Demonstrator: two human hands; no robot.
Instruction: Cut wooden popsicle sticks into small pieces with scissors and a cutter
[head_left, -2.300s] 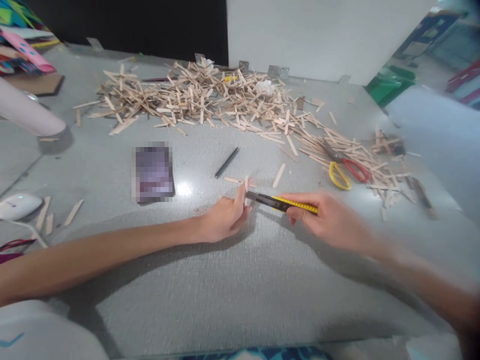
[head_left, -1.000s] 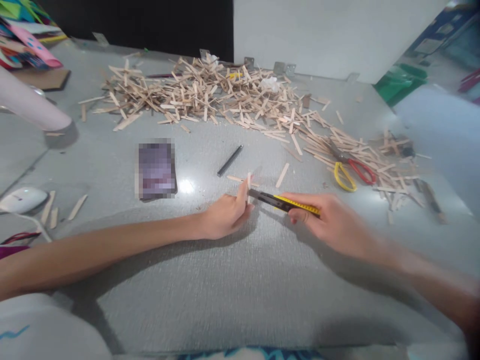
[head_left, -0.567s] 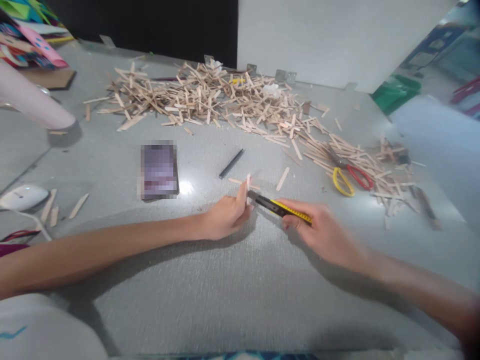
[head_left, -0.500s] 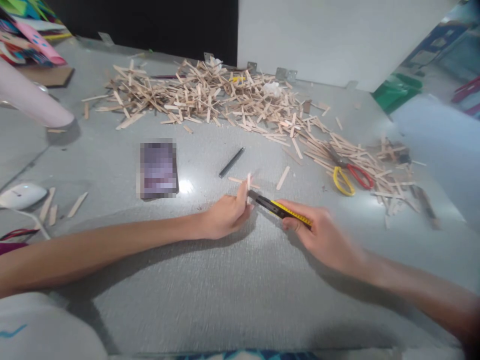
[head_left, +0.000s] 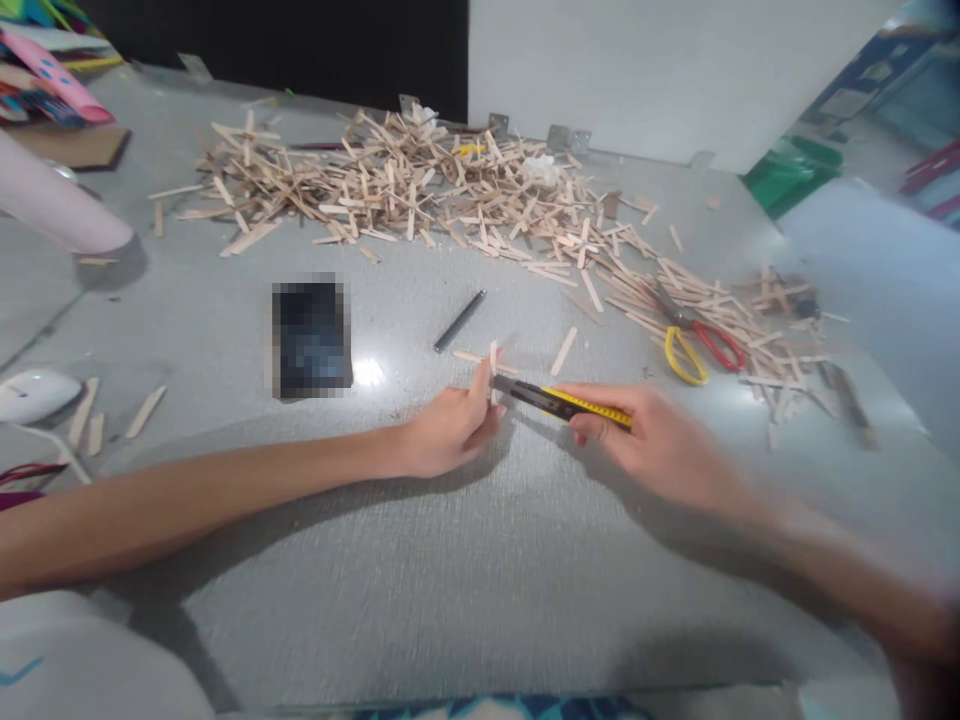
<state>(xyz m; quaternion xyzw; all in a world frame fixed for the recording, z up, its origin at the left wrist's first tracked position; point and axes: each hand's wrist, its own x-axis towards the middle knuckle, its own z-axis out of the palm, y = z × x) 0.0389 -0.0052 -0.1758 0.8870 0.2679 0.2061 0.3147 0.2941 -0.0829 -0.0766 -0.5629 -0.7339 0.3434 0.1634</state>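
Grey table [head_left: 450,580] — wooden sticks [head_left: 397,190], heaped | dark rod [head_left: 460,321] | white mouse [head_left: 37,395]

Stick pile [head_left: 397,190] behind rod [head_left: 460,321], scissors [head_left: 682,320] right of cutter [head_left: 559,402], device [head_left: 311,340] left of rod; mouse [head_left: 36,395] far left

A pixelated dark slab [head_left: 311,340] lies on the table [head_left: 420,600], left of a slanted dark rod [head_left: 460,321]. Scissors [head_left: 682,319] with one yellow and one red handle lie to the right, a white mouse [head_left: 37,396] at the left edge. A green bin [head_left: 793,174] shows beyond the table.
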